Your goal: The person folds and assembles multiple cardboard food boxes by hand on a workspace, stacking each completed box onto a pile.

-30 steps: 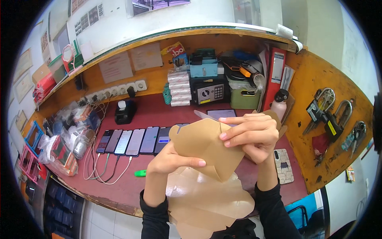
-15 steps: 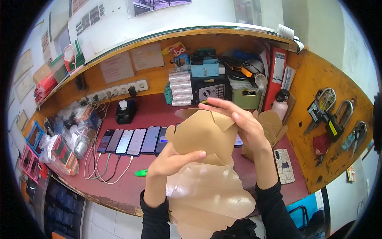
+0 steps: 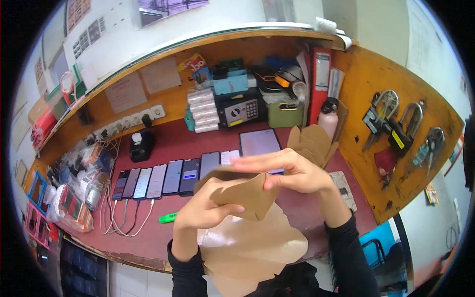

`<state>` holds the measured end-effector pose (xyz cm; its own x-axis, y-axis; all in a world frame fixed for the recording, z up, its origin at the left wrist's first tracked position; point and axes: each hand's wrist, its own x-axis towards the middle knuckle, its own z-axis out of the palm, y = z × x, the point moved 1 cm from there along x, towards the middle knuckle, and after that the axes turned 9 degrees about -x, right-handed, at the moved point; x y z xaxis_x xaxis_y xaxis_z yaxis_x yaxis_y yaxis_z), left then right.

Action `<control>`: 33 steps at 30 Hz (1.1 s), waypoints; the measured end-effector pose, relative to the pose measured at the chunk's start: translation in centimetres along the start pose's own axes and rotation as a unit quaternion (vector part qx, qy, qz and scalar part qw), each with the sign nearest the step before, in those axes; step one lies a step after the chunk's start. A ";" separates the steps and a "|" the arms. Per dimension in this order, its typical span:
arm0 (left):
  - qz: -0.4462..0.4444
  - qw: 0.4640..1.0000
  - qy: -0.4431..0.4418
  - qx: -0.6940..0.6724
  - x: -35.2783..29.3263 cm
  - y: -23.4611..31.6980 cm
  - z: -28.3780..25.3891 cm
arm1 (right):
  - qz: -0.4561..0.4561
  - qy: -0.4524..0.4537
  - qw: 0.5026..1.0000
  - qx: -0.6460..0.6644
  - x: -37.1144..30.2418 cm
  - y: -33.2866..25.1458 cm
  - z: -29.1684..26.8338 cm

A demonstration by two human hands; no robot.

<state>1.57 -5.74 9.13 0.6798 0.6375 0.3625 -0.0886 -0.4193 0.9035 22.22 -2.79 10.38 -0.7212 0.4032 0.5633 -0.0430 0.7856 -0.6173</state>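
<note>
Cardboard box (image 3: 252,198), brown, part-folded, held tilted in the air above the front edge of the table (image 3: 173,143). Left hand (image 3: 210,203): grasping the box, thumb laid along the near wall, fingers hidden behind the cardboard; the hold appears meant to brace that wall. Right hand (image 3: 299,171): thumb against the box's right corner, fingers extended and blurred across the top, perhaps to steady the flaps; whether it grips cannot be told. Cardboard sheet (image 3: 257,242), brown, glossy: below the box, overlapping the table's front edge, probably kept within easy reach. Second box (image 3: 311,143), brown, flaps raised: toward the table's right edge, seemingly set aside from the hands. Phones (image 3: 172,176), several: side by side, left of middle, likely lined up to keep screens visible. Highlighter (image 3: 167,218), green: near the front edge. Patterned phone case (image 3: 345,190): near the front right corner.
</note>
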 end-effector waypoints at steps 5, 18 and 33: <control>0.088 0.964 -0.088 0.235 3.6 1.7 3.0 | 0.080 -0.132 0.975 -0.159 -3.1 -2.3 -3.1; 0.176 0.933 0.177 0.261 13.4 -3.8 3.4 | 0.190 0.450 0.872 0.014 -10.4 0.2 -10.8; 0.064 0.976 0.108 0.177 11.0 -11.2 5.9 | 0.242 0.217 0.931 -0.168 -13.5 7.6 -8.1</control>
<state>14.36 2.13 1.62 0.5063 0.6708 0.5420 0.1204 -0.6773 0.7258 37.22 1.50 2.51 -0.2502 0.8421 0.4778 0.4860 0.5360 -0.6903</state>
